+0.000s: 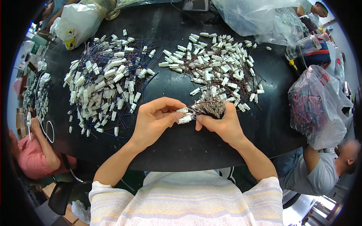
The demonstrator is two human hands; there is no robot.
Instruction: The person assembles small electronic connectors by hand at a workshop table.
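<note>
My left hand (156,118) pinches white plastic connectors (184,119) between thumb and fingers, just above the near part of the black table. Close beside it, my right hand (224,126) is closed on a bundle of thin wires (212,107) with many small metallic-looking tips fanning upward. The right thumb and fingertip meet near the connectors, where short wire ends run between the two hands. Beyond the left hand lies a heap of white connectors with dark blue wires (103,81). A second heap of white connectors with brownish wires (222,66) lies past my right hand.
The black table (162,150) curves toward me. A clear bag of red wires (318,105) stands at its right edge, a white plastic bag (79,24) at the far left, and clear plastic sheeting (256,17) at the far right. People sit at left (39,154) and right (316,169).
</note>
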